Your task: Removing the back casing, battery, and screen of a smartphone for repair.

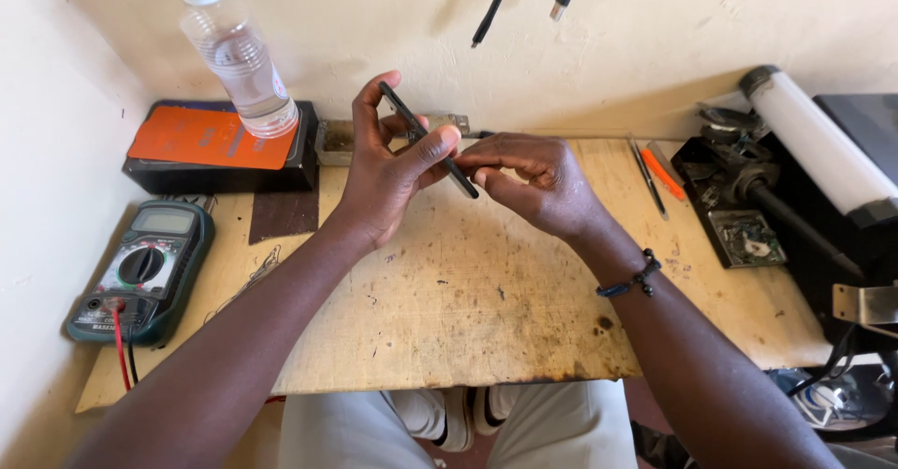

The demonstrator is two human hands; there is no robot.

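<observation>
Above the worn board (468,282), a phone (427,139) is held edge-on, tilted; left hand (388,165) fingers clamped on it, right hand (533,179) fingertips pinched at its near end. Step judged: edge being inspected or pried (unclear). Steady grip required next. Phone appears thin, black. Multimeter (140,273) lies left.

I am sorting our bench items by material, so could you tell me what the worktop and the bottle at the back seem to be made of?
The worktop looks like bare plywood or a similar board: pale, matte, stained and scorched along the front edge. The bottle looks like clear, glossy plastic: see-through walls with ribbed rings and a white cap.
</observation>
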